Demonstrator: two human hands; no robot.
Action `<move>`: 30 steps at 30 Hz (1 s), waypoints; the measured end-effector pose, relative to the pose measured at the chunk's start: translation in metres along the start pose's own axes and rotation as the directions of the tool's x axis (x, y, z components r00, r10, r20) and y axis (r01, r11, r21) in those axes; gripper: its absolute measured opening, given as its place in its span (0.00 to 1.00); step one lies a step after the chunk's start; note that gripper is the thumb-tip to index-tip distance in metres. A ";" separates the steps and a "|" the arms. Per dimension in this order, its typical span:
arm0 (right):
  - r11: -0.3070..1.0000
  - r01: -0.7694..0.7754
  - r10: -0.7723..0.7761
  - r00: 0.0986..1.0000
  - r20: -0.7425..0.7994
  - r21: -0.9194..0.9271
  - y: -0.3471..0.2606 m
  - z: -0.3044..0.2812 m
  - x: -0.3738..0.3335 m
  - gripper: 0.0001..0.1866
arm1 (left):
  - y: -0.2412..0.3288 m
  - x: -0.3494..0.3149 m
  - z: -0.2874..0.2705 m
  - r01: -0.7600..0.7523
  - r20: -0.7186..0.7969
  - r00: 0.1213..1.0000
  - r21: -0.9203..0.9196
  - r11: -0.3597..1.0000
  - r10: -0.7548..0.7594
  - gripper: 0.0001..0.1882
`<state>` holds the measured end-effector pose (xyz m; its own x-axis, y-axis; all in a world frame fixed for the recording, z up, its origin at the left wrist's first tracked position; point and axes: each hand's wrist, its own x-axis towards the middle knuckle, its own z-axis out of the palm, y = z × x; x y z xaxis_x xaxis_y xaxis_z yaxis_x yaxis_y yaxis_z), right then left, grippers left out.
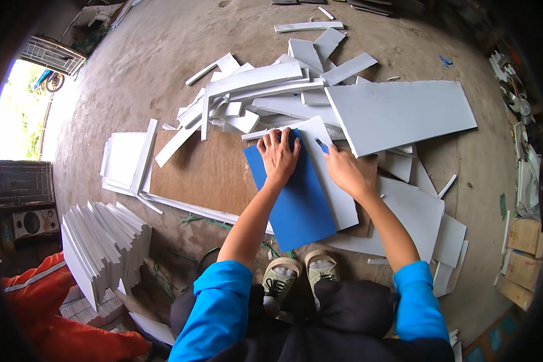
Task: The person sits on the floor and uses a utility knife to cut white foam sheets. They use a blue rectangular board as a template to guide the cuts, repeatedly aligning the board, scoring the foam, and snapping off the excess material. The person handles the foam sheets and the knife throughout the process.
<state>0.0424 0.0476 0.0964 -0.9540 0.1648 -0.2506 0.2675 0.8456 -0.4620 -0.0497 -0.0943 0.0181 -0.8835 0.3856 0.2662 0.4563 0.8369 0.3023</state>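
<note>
My left hand (277,158) lies with its fingers spread on the far end of a flat blue board (298,208), pressing it down. The blue board rests over a white foam-like sheet (336,192), which shows along its right side. In my right hand (346,172) is a utility knife (322,145) with a blue body, its tip by the white sheet, just right of the blue board's far end. Whether the blade touches the sheet is too small to tell. Beneath them lies a brown wooden board (199,172).
White offcuts (253,81) are heaped beyond my hands, with a large white panel (404,111) at their right. More white sheets (404,208) lie at right. Upright white pieces (102,241) stand at left, near orange-red cloth (48,308). My shoes (277,283) are close to the boards.
</note>
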 end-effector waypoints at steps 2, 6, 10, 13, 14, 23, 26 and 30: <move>1.000 0.021 -0.020 0.999 -0.040 0.019 -0.003 0.023 0.035 0.13 | 0.002 0.002 0.002 -0.005 -0.037 0.999 0.000 1.000 0.005 0.20; 1.000 0.013 -0.012 0.999 -0.051 0.004 -0.010 0.047 0.068 0.14 | 0.003 0.003 0.002 0.030 -0.023 0.999 -0.033 0.999 -0.030 0.20; 0.997 -0.058 0.058 0.998 -0.005 0.057 -0.015 0.051 0.078 0.15 | 0.001 0.003 0.001 0.053 0.009 0.999 -0.031 0.998 -0.053 0.21; 0.987 -0.136 0.123 0.984 0.129 0.092 -0.018 0.040 0.088 0.15 | 0.004 0.004 0.002 0.044 0.003 0.999 -0.024 0.999 -0.044 0.21; 0.982 -0.162 0.140 0.971 0.194 0.099 -0.024 0.036 0.092 0.15 | 0.001 0.006 0.003 0.043 0.003 0.999 -0.014 0.999 -0.043 0.21; 0.980 -0.173 0.147 0.961 0.234 0.094 0.010 0.061 0.006 0.14 | 0.004 0.001 0.008 0.044 -0.006 0.999 -0.018 0.999 -0.044 0.21; 0.987 -0.132 0.103 0.956 0.275 0.088 0.017 0.063 -0.081 0.13 | 0.001 -0.001 0.007 0.046 -0.015 0.999 -0.011 0.999 -0.046 0.22; 0.973 -0.213 0.178 0.940 0.292 0.090 0.009 0.056 -0.118 0.09 | 0.003 -0.003 0.008 0.016 -0.052 0.999 0.022 1.000 -0.015 0.22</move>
<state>0.1649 0.0074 0.0736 -0.8090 0.1572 -0.5665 0.4754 0.7417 -0.4732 -0.0465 -0.0900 0.0103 -0.8836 0.3521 0.3088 0.4394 0.8513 0.2867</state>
